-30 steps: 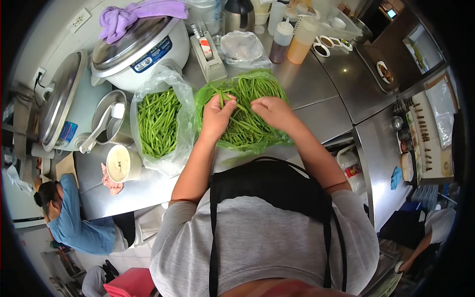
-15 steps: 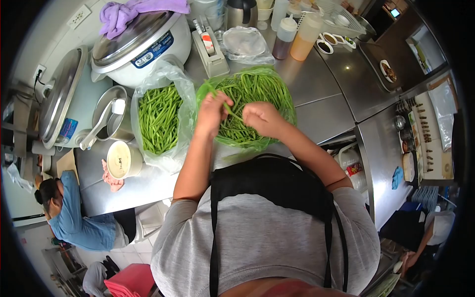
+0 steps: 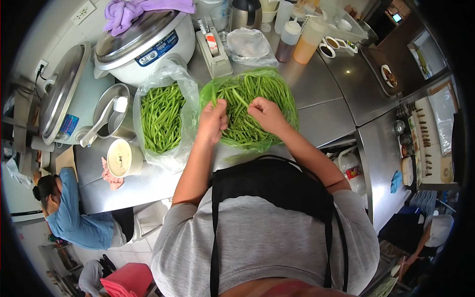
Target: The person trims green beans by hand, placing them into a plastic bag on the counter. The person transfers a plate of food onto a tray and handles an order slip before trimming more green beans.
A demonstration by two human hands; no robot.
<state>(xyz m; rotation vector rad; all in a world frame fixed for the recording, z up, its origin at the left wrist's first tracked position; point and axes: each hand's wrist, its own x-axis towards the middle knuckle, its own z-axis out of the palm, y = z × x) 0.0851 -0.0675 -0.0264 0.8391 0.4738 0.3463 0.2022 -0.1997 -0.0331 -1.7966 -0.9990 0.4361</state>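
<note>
Over the open green bag of long green beans (image 3: 262,84), my left hand (image 3: 213,121) is closed on green beans whose ends stick up above the fingers. My right hand (image 3: 267,114) is to its right, thumb and fingers pinched on the end of a bean that slants up and to the left. The two hands are a short way apart. A clear plastic bag filled with shorter green bean pieces (image 3: 161,119) stands left of my left hand. Part of the beans in the green bag is hidden beneath my hands.
Left are a rice cooker (image 3: 148,49), a metal pot (image 3: 121,126) with a ladle and a white tub (image 3: 123,158). Behind the bags are a tape dispenser (image 3: 216,57) and sauce bottles (image 3: 309,39). A person in blue (image 3: 81,218) is at lower left, another person (image 3: 435,232) at lower right.
My right hand has moved up and now pinches a bean end. My left hand has gone slightly lower, still holding beans. The whole view has shifted a little.
</note>
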